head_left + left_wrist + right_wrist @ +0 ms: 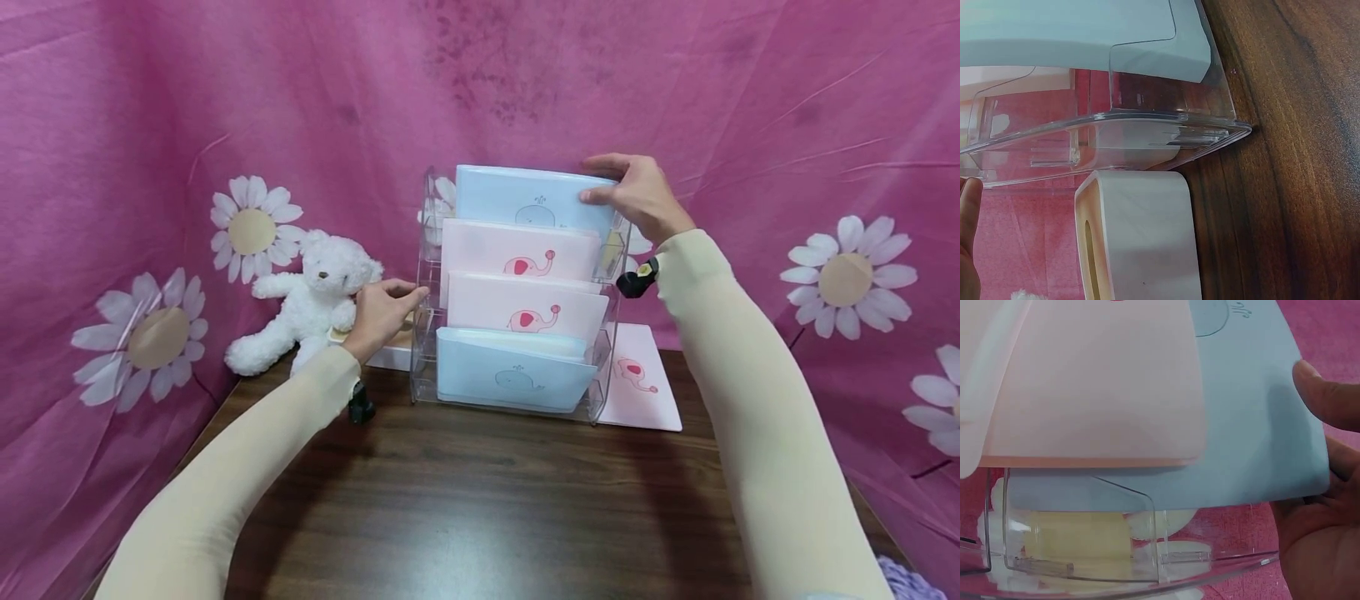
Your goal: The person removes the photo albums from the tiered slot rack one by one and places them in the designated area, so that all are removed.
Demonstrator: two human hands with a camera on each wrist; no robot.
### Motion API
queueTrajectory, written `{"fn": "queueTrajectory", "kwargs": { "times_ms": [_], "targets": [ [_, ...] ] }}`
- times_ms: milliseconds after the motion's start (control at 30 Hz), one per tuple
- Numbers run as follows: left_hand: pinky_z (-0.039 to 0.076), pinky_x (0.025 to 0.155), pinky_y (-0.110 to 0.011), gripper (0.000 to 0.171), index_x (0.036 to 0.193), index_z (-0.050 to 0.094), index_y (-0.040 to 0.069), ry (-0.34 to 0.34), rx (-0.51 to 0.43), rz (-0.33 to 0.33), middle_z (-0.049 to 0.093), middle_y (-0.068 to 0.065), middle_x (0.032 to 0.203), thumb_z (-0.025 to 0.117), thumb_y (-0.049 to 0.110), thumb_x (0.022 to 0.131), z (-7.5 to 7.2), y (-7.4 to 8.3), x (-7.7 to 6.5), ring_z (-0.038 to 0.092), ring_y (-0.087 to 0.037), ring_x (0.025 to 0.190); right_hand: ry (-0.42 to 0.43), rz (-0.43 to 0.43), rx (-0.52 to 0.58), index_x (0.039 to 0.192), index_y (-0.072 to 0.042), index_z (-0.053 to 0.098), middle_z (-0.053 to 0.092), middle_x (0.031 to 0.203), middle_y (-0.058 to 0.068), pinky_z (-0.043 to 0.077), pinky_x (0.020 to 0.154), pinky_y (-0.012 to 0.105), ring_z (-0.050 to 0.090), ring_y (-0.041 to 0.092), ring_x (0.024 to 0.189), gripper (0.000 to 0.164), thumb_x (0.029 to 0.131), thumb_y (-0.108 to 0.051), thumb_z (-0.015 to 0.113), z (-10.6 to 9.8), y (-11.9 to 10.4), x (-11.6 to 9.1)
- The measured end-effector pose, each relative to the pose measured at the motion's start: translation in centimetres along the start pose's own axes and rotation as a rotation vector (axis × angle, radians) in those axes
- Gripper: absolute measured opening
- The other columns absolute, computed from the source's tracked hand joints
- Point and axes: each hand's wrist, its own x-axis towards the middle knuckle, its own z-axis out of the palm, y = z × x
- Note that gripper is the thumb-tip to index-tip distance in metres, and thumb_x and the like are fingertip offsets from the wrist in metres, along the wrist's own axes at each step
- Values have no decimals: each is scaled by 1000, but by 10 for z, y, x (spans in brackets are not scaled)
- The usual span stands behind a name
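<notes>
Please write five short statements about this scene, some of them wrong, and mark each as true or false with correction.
1. The right hand holds the top blue booklet. True.
2. In the head view, the white teddy bear is to the left of the clear rack. True.
3. The left hand is holding the white teddy bear. False: it is at the side of the clear rack.
4. A pink booklet lies on the table. True.
5. The lowest booklet in the clear rack is pink. False: it is blue.
</notes>
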Motion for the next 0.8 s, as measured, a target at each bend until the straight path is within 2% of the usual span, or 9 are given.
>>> {"fn": "queueTrajectory", "kwargs": {
  "times_ms": [133, 300, 600, 800],
  "targets": [
    [61, 78, -51, 34, 108, 78, 11, -8, -13, -11, 77, -12, 103, 77, 40, 89, 1, 0, 0, 73, -22, 85, -39, 19, -99, 146, -23, 56, 62, 136, 8, 57, 79, 22, 65, 14, 100, 63, 88, -23, 81, 5, 0, 2],
    [62, 76, -48, 42, 109, 77, 11, -8, -7, -9, 78, -12, 105, 78, 46, 87, 3, -1, -1, 74, -22, 85, -62, 30, -176, 146, -18, 55, 63, 129, 10, 62, 76, 31, 67, 16, 93, 64, 87, -22, 81, 8, 3, 5],
    [62, 76, -49, 32, 109, 78, 10, -3, -4, 2, 78, -13, 102, 77, 36, 90, 4, 0, -2, 75, -24, 85, -32, 50, -139, 141, -15, 59, 66, 126, 9, 61, 75, 28, 67, 13, 91, 58, 87, -20, 81, 9, 10, 7],
    [63, 73, -44, 32, 108, 78, 12, 13, 31, 9, 78, -11, 101, 77, 38, 90, 4, 1, -3, 73, -21, 84, 19, 65, -140, 138, -14, 62, 67, 128, 11, 60, 76, 25, 69, 15, 94, 54, 88, -19, 80, 12, 9, 8]
  ]
}}
